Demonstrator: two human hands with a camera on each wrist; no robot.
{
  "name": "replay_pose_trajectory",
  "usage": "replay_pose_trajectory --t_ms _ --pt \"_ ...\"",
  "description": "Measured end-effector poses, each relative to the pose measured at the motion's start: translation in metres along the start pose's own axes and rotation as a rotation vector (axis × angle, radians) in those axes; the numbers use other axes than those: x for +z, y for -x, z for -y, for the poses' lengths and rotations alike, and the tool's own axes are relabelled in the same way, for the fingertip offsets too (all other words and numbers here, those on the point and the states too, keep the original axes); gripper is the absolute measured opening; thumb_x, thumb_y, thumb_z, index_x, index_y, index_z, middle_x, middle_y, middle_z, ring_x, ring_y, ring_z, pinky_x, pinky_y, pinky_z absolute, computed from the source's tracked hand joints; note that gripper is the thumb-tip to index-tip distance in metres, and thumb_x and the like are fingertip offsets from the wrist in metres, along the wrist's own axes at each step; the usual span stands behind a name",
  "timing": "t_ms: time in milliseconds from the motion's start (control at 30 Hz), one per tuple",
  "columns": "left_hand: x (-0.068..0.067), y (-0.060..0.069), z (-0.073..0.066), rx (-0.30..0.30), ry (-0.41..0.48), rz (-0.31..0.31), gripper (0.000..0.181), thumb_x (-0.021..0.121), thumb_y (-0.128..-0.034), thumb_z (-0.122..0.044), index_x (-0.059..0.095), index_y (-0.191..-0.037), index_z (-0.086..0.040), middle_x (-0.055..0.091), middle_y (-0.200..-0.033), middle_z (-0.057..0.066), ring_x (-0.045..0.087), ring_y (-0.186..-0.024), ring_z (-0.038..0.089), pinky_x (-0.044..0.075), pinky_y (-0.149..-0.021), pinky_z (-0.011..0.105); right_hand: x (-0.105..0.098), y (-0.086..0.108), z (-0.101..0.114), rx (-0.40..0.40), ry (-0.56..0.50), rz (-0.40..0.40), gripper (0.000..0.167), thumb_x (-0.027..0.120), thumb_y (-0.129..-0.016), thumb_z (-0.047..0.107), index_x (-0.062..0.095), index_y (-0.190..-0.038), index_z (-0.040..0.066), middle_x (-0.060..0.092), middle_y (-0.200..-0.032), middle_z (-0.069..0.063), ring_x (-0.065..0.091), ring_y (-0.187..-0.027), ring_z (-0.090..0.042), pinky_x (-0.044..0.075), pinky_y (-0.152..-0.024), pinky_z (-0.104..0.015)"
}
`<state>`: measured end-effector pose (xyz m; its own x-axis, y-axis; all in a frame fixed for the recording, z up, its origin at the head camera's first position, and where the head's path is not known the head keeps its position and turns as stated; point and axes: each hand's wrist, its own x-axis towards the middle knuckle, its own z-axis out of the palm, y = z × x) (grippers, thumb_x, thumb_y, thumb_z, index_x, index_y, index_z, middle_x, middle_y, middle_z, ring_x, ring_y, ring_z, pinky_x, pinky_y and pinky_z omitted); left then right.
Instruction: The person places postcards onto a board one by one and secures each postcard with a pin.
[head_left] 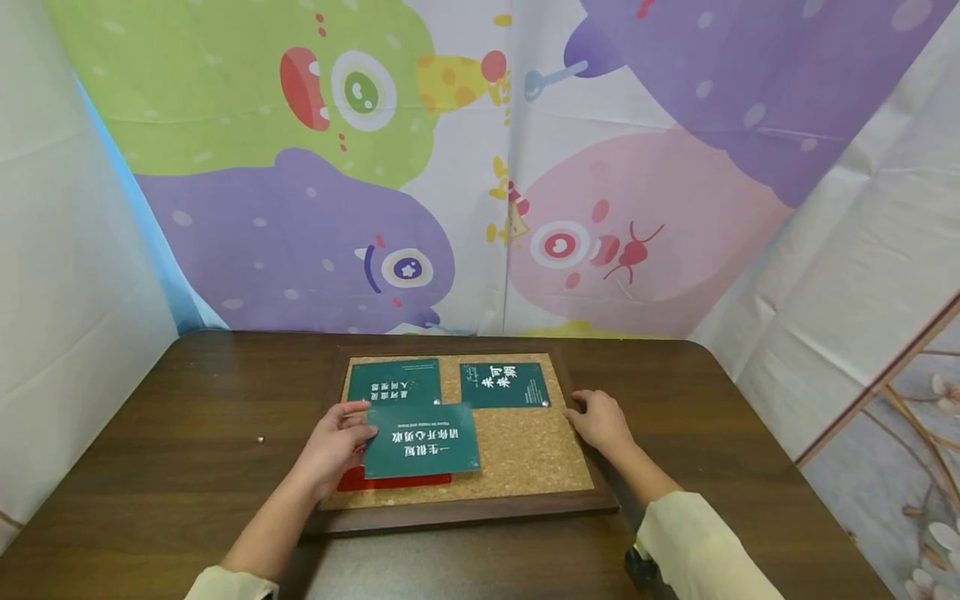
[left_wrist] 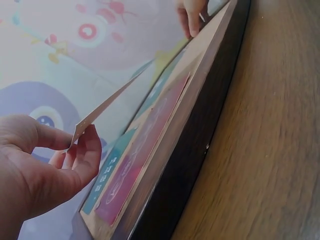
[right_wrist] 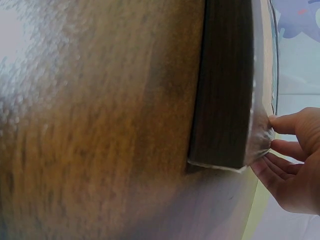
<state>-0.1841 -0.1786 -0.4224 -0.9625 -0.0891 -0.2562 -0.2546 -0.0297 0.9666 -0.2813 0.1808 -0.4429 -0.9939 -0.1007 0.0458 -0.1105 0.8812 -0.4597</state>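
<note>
My left hand [head_left: 333, 446] pinches a dark green card [head_left: 423, 454] with white writing by its left edge, thumb against fingers. In the left wrist view the card [left_wrist: 110, 102] is edge-on, tilted and raised above the framed cork board [head_left: 532, 450]. Beneath it, partly hidden, a red card [head_left: 408, 482] lies on the cork. Two more green cards lie on the board's far half, one at left [head_left: 397, 379] and one at right [head_left: 506, 385]. My right hand [head_left: 603, 419] rests its fingertips on the board's right frame edge, also seen in the right wrist view.
A small shiny pin-like piece [head_left: 261, 439] lies on the brown table [head_left: 187, 483] left of the board. A dark object [head_left: 640, 567] sits by the right sleeve, partly hidden. Behind the table hangs a cartoon-printed curtain [head_left: 480, 292].
</note>
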Motion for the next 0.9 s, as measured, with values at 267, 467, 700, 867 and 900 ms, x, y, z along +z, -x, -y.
replay_pose_trajectory --t_ms 267,467,700,867,900 --pt "0.01 -0.004 0.001 0.003 0.024 0.016 0.046 0.046 -0.0922 0.002 0.029 -0.135 0.003 0.045 -0.11 0.017 0.052 -0.074 0.013 0.053 -0.063 0.025 0.0 -0.001 0.0 -0.001 0.007 -0.004 0.04 0.064 -0.087 0.018 0.059 -0.12 -0.005 0.06 -0.119 -0.025 0.054 -0.114 -0.041 0.045 -0.094 -0.051" --pt "0.016 -0.007 0.003 0.004 0.035 0.017 0.045 0.045 -0.0922 0.003 0.03 -0.134 0.004 0.045 -0.108 0.016 0.052 -0.075 0.014 0.053 -0.063 0.025 0.0 -0.002 0.001 -0.009 0.007 -0.006 0.04 0.064 -0.087 0.018 0.06 -0.12 -0.005 0.06 -0.118 -0.025 0.055 -0.113 -0.041 0.045 -0.093 -0.051" --pt "0.026 -0.009 0.002 0.007 0.024 0.026 0.044 0.045 -0.0926 0.002 0.031 -0.134 0.003 0.045 -0.114 0.021 0.054 -0.074 0.015 0.053 -0.062 0.025 0.001 -0.003 0.001 -0.01 0.008 -0.006 0.04 0.064 -0.087 0.019 0.059 -0.12 -0.004 0.06 -0.119 -0.024 0.054 -0.113 -0.041 0.045 -0.093 -0.051" --pt "0.035 -0.01 0.002 0.005 0.025 0.031 0.042 0.045 -0.0924 0.003 0.033 -0.133 0.003 0.045 -0.113 0.022 0.054 -0.077 0.016 0.053 -0.063 0.025 0.001 -0.002 0.0 -0.002 0.008 0.001 0.041 0.063 -0.088 0.018 0.059 -0.121 -0.005 0.06 -0.119 -0.024 0.054 -0.114 -0.041 0.045 -0.094 -0.051" --pt "0.036 -0.011 0.002 0.006 0.027 0.031 0.042 0.045 -0.0923 0.003 0.034 -0.132 0.003 0.046 -0.113 0.022 0.056 -0.077 0.016 0.054 -0.064 0.026 0.0 -0.002 0.0 -0.003 0.009 0.001 0.041 0.063 -0.088 0.018 0.059 -0.121 -0.005 0.06 -0.119 -0.024 0.054 -0.114 -0.041 0.046 -0.094 -0.051"
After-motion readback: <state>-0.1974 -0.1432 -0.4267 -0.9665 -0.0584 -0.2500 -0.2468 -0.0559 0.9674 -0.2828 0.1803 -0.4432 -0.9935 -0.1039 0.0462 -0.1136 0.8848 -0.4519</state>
